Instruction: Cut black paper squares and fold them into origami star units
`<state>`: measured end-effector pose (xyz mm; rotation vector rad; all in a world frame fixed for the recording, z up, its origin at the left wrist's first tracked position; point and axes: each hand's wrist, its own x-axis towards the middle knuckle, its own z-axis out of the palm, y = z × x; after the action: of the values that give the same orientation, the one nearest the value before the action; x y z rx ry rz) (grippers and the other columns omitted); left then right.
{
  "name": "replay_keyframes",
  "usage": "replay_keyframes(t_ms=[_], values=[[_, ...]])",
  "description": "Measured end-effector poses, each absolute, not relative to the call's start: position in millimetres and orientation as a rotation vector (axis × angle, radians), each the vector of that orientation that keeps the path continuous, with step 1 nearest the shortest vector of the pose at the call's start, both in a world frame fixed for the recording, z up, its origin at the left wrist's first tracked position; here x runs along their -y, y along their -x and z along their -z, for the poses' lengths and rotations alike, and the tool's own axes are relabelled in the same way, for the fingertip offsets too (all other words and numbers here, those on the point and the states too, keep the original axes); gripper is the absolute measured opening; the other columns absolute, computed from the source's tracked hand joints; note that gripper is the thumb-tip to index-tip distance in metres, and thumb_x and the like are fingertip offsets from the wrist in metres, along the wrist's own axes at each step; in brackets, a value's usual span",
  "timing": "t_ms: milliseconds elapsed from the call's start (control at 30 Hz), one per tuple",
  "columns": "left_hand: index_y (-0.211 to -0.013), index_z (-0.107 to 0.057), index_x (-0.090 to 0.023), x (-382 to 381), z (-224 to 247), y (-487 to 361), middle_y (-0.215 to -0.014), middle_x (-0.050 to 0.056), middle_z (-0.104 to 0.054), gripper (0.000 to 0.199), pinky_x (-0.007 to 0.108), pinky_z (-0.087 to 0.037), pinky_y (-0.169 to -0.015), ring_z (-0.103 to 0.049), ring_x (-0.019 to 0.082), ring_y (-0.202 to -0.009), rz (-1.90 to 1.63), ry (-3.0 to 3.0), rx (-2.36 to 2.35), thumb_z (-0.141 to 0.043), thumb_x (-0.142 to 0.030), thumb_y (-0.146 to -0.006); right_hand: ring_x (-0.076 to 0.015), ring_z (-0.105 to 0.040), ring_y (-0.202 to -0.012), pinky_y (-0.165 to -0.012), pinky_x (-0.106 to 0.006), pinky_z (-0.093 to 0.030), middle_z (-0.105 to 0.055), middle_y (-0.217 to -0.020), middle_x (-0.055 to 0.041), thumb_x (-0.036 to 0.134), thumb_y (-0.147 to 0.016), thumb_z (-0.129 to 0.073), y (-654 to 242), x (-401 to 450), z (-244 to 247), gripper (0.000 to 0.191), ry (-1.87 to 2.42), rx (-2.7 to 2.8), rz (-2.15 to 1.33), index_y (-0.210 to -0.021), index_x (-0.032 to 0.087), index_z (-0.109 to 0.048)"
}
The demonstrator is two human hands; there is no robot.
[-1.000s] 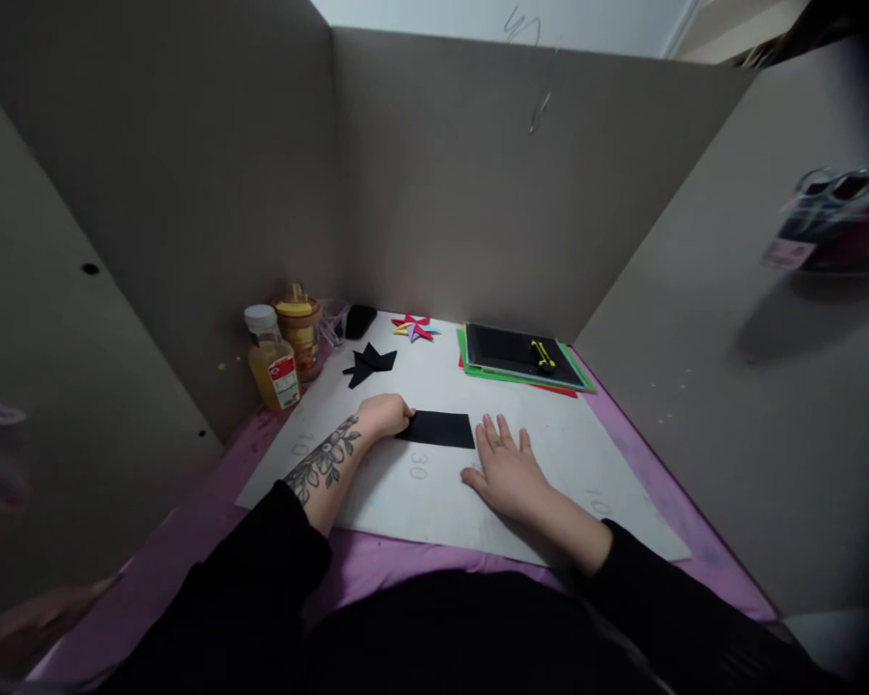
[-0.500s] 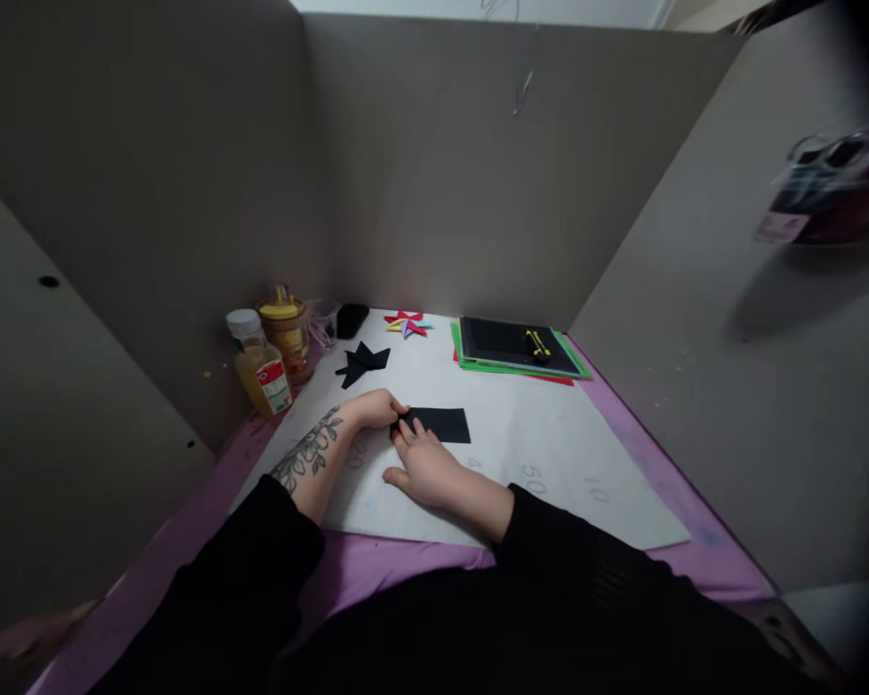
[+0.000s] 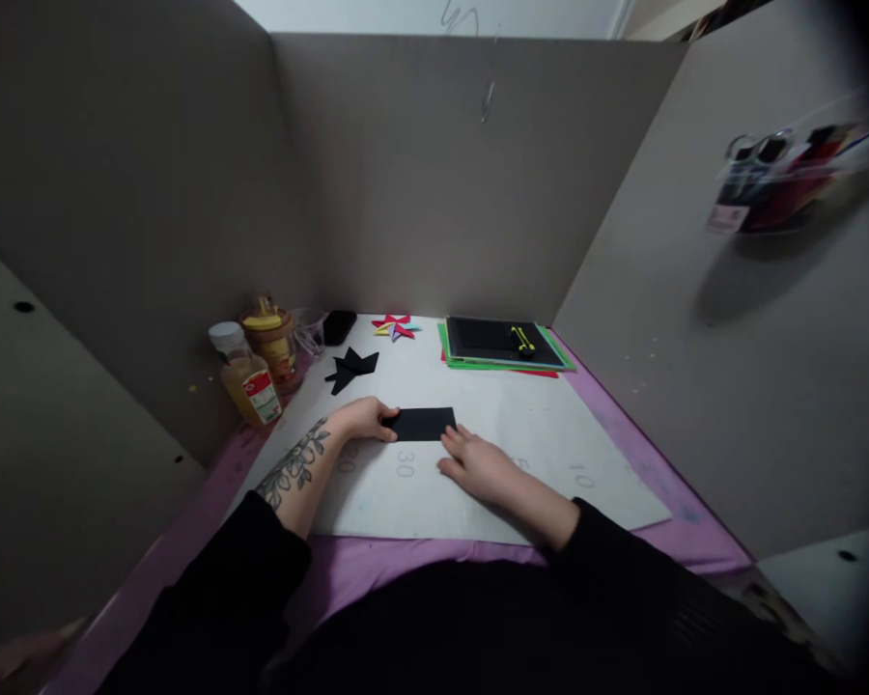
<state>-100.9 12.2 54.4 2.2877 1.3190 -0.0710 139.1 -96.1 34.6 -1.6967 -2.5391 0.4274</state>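
Note:
A black paper rectangle (image 3: 424,425) lies flat on the white board (image 3: 406,507), which has pencilled numbers on it. My left hand (image 3: 364,420) grips its left end between thumb and fingers. At the lower right corner, the fingertips of my right hand (image 3: 474,463) touch the paper, fingers stretched out and thumb apart. Behind my left hand lies a folded black paper piece with several points (image 3: 352,367). Farther back is a many-coloured folded paper star (image 3: 396,328).
Stacked coloured sheets with a black tablet-like panel (image 3: 482,336) and a small yellow-and-black tool (image 3: 521,341) lie at the back right. A glue-like bottle (image 3: 250,381), a brown jar (image 3: 275,338), a clear cup (image 3: 309,331) and a black object (image 3: 340,326) line the left. A holder of tools (image 3: 774,188) hangs on the right panel.
My right hand has slid rightward along the paper, from near its left end to its right corner. My left hand stays at the left end. The camera view has shifted slightly.

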Motion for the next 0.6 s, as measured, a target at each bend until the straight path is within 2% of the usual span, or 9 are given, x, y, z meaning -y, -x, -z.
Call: replay_keyframes(t_ms=[100,200,300,367,467,533,600], values=[[-0.134,-0.049,-0.026,-4.8,-55.7,100.7,-0.103,0.006,-0.070,0.068,0.025,-0.044,-0.072,-0.064,0.023,-0.087,0.126,-2.408,-1.328,-0.063,-0.049,-0.071,-0.0343,-0.035,-0.132,-0.105,-0.046,-0.029,-0.046,-0.139,-0.0171,0.040,-0.089,-0.042,-171.0,97.7,-42.7,0.051,1.792,2.568,-0.336,-0.129,0.010,-0.053],[-0.138,-0.043,-0.026,-1.6,-53.0,100.7,-0.102,0.009,-0.069,0.068,0.026,-0.043,-0.069,-0.064,0.024,-0.085,0.166,-2.480,-1.370,-0.057,-0.050,-0.076,-0.0368,-0.033,-0.132,-0.106,-0.049,-0.025,-0.044,-0.139,-0.0193,0.043,-0.087,-0.045,-172.4,85.1,-52.0,0.053,1.823,2.555,-0.275,-0.127,0.009,-0.054],[-0.139,-0.042,-0.027,-3.2,-50.8,100.0,-0.104,0.009,-0.068,0.070,0.027,-0.043,-0.069,-0.064,0.025,-0.086,0.189,-2.511,-1.379,-0.056,-0.052,-0.075,-0.0353,-0.021,-0.138,-0.110,-0.047,-0.019,-0.032,-0.147,-0.0203,0.045,-0.088,-0.043,-135.1,62.7,-53.6,0.065,1.702,2.477,-0.285,-0.139,0.005,-0.037],[-0.134,-0.048,-0.027,-5.0,-50.7,99.3,-0.101,0.009,-0.069,0.066,0.028,-0.044,-0.069,-0.064,0.025,-0.084,0.215,-2.517,-1.377,-0.057,-0.053,-0.075,-0.0319,-0.017,-0.140,-0.110,-0.044,-0.019,-0.026,-0.150,-0.0192,0.048,-0.090,-0.037,-98.8,49.8,-48.0,0.069,1.495,2.542,-0.449,-0.143,0.005,-0.027],[-0.121,-0.060,-0.026,-5.8,-50.8,99.4,-0.094,0.009,-0.070,0.056,0.029,-0.044,-0.067,-0.065,0.026,-0.081,0.290,-2.491,-1.449,-0.055,-0.055,-0.075,-0.0306,-0.007,-0.142,-0.111,-0.045,-0.015,-0.011,-0.153,-0.0209,0.052,-0.091,-0.029,-58.5,40.5,-33.8,0.076,1.397,2.552,-0.562,-0.146,0.001,-0.014],[-0.125,-0.057,-0.026,-4.5,-50.6,101.2,-0.099,0.011,-0.069,0.061,0.031,-0.045,-0.067,-0.065,0.028,-0.086,0.292,-2.495,-1.510,-0.053,-0.060,-0.074,-0.0300,-0.005,-0.142,-0.112,-0.046,-0.011,-0.008,-0.154,-0.0196,0.058,-0.089,-0.029,-54.1,39.7,-25.3,0.083,1.401,2.561,-0.520,-0.147,0.002,-0.010],[-0.136,-0.046,-0.027,-2.3,-51.6,104.1,-0.107,0.013,-0.066,0.074,0.032,-0.046,-0.071,-0.063,0.031,-0.094,0.262,-2.523,-1.533,-0.051,-0.066,-0.073,-0.0292,-0.004,-0.142,-0.112,-0.047,-0.009,-0.008,-0.154,-0.0168,0.061,-0.088,-0.027,-67.7,40.8,-20.0,0.082,1.502,2.542,-0.476,-0.147,0.006,-0.012]])
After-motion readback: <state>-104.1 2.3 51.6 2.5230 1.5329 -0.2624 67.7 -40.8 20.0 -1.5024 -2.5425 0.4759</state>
